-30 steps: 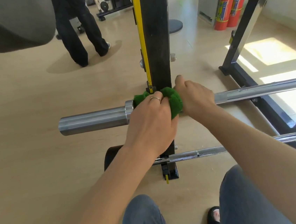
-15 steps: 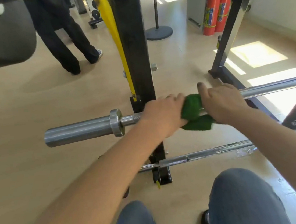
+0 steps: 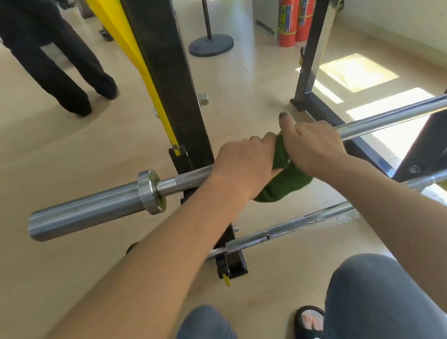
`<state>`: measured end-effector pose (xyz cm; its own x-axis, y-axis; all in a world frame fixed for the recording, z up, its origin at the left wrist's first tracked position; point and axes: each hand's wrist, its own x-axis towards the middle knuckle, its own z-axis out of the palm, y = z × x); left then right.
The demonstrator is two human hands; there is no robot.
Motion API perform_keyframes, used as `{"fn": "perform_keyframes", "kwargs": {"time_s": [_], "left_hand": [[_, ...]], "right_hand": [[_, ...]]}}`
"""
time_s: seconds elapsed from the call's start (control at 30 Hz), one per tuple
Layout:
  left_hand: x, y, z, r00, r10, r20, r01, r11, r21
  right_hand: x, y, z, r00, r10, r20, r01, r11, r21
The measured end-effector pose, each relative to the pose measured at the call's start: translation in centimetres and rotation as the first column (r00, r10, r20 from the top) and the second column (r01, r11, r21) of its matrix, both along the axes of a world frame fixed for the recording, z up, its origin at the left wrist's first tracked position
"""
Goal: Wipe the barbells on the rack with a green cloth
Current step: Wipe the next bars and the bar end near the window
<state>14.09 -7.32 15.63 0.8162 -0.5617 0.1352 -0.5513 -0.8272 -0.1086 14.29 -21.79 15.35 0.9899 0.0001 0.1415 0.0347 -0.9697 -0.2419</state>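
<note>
two barbells (image 3: pixel 89 211) (image 3: pixel 305 223), one green cloth (image 3: pixel 284 182), two fire extinguishers (image 3: pixel 287 10) (image 3: pixel 305 3), two hands (image 3: pixel 246 164) (image 3: pixel 313 146)

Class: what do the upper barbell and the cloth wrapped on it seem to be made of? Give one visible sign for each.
Upper barbell: apparently steel, with a bright chromed or polished finish; it mirrors light, and the grip section is knurled.
Green cloth: apparently soft, fuzzy textile, perhaps terry or microfibre; it is matte and bunches into folds.

Upper barbell (image 3: pixel 126 199): polished metal, knurled grip section. Green cloth (image 3: pixel 283 182): matt, fuzzy fabric. Rack upright (image 3: pixel 171 72): black painted metal. Floor (image 3: pixel 37 166): smooth, semi-gloss.
</note>
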Motion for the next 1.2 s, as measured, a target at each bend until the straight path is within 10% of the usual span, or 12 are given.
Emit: {"fn": "perform_keyframes", "kwargs": {"time_s": [0.27, 0.7, 1.03, 1.2], "left_hand": [[-0.4, 3.2, 1.0, 0.999, 0.049, 0.018, -0.052, 0.976, 0.212], [1.4, -0.6, -0.6, 0.991, 0.010, -0.131, -0.020, 0.997, -0.078], [1.5, -3.3, 0.7, 0.943, -0.017, -0.333, 0.000, 0.999, -0.051], [-1.3, 1.4, 1.4, 0.939, 0.259, -0.226, -0.304, 0.933, -0.194]], "right_hand": [[0.1, 1.3, -0.2, 0.998, -0.054, 0.032, 0.053, 0.998, 0.024], [-0.7, 1.5, 0.3, 0.997, -0.071, 0.012, 0.068, 0.982, 0.174], [-2.3, 0.3, -0.5, 0.913, 0.106, 0.393, -0.218, 0.943, 0.253], [-2.7, 1.6, -2.1, 0.844, 0.382, 0.377, -0.431, 0.901, 0.052]]}}
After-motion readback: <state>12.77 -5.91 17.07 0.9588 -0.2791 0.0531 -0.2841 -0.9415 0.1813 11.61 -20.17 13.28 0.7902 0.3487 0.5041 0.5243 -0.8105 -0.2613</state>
